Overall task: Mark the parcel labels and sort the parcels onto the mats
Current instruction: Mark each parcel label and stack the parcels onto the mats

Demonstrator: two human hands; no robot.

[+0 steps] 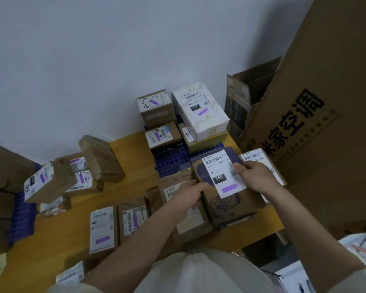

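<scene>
I hold a brown parcel (226, 199) with purple print between both hands, above the right part of the wooden table (131, 153). Its white label reads 15H and carries a purple mark. My left hand (190, 193) grips the parcel's left edge. My right hand (254, 176) grips its right edge, thumb on the label. A blue mat (171, 159) lies just beyond it, with several parcels stacked at its far end, among them a white box (201, 113) labelled 032. A second blue mat (22, 216) lies at the left under more parcels.
Several labelled parcels lie flat on the table near me, such as a white-labelled one (103, 229). A leaning pile of brown boxes (72, 174) stands at the left. A large printed carton (325, 115) walls off the right side. Papers (361, 248) lie at the lower right.
</scene>
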